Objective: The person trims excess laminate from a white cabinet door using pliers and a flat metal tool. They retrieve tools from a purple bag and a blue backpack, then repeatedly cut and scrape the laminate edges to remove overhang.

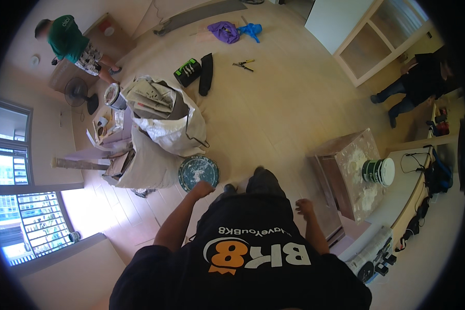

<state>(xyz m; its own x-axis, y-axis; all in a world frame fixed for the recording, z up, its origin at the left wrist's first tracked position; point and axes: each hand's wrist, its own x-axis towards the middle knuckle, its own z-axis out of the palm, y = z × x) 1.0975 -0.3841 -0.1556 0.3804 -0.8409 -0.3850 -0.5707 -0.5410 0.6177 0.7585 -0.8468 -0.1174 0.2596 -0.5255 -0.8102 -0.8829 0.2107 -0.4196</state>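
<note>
My left hand (pixel 203 190) hangs at my side, its fingers curled in and nothing showing in them. It overlaps the near rim of a round teal lid or bucket top (pixel 197 173) smeared with white; I cannot tell whether they touch. On the other side, my right hand (pixel 304 207) hangs with loosely closed fingers and no object visible in it. Nearest to it is a brown wooden cabinet (pixel 340 147), its top spattered with white. A white tub with a dark green label (pixel 380 172) lies or stands tilted on that cabinet.
Large white sacks (pixel 165 132) of debris crowd the left, beside a bucket (pixel 112 96) and a fan (pixel 77 93). Ahead lie a black-green bag (pixel 187 72), yellow-handled cutters (pixel 244 65) and purple cloth (pixel 223 32). A person in green (pixel 70 41) and one in black (pixel 421 80) stand farther off.
</note>
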